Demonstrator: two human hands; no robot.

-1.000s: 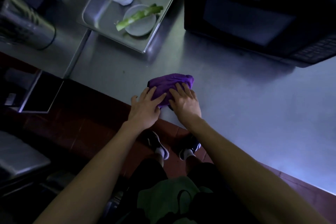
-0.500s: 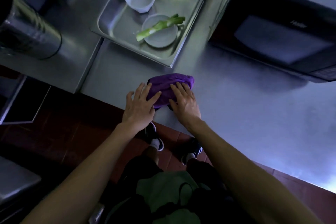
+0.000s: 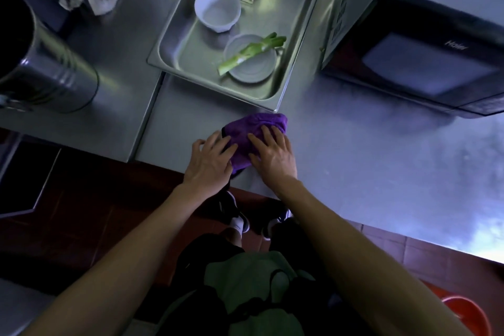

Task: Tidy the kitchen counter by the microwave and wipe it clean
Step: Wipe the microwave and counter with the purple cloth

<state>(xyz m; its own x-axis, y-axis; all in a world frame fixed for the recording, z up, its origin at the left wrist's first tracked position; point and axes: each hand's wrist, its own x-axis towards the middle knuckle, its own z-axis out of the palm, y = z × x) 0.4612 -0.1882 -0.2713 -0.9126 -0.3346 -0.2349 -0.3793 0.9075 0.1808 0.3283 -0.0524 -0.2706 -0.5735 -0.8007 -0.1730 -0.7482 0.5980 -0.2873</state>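
Together, both hands pressed the cloth flat at the worktop's near edge.

Fingers of the left hand (image 3: 208, 162) and right hand (image 3: 274, 157) lay straight and spread on the bunched purple cloth (image 3: 255, 131), gripping nothing, just in front of the metal tray (image 3: 163, 60) and left of the microwave (image 3: 425, 63). To wipe well, they probably needed steady downward pressure and long overlapping strokes across the worktop (image 3: 381, 166) toward the microwave, steering clear of the tray's corner.
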